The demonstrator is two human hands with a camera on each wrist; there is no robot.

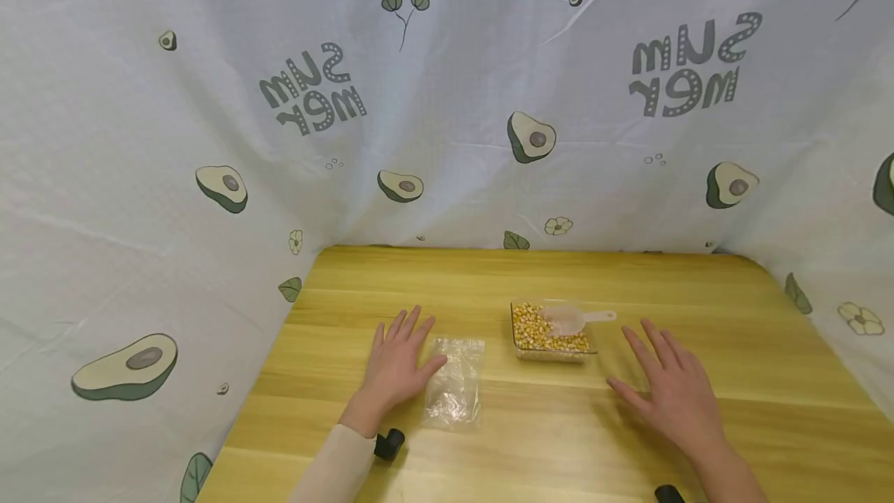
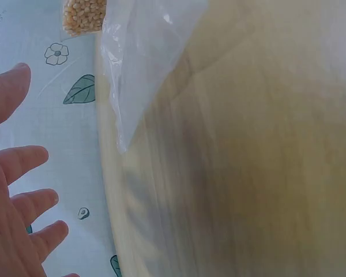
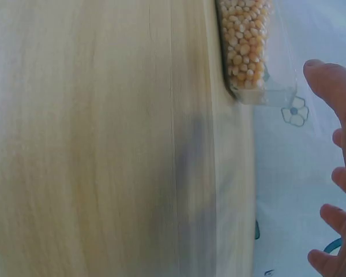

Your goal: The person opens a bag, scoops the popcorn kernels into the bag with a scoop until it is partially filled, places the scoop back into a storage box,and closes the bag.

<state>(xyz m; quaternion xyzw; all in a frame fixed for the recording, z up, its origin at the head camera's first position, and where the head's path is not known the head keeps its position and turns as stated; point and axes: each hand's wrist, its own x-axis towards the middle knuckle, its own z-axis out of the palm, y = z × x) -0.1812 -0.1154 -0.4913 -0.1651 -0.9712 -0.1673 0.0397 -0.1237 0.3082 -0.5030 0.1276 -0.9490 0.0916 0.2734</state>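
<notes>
My left hand (image 1: 396,367) is spread just left of a clear plastic bag (image 1: 454,394), its thumb overlapping the bag's edge in the head view. The bag lies flat on the table and looks empty. Right of it stands a clear box (image 1: 552,357) filled with yellow corn kernels (image 1: 528,326). A translucent scoop (image 1: 567,320) rests on the kernels, handle pointing right. My right hand (image 1: 676,394), fingers apart and holding nothing, hovers to the right of the box. The right wrist view shows the kernels (image 3: 242,43) through the box's side, near the thumb.
The wood-grain table (image 1: 545,449) fills the lower part of the head view. A white cloth (image 1: 447,99) printed with avocados hangs behind it and along both sides. Black wrist-camera mounts (image 1: 389,444) show below each hand.
</notes>
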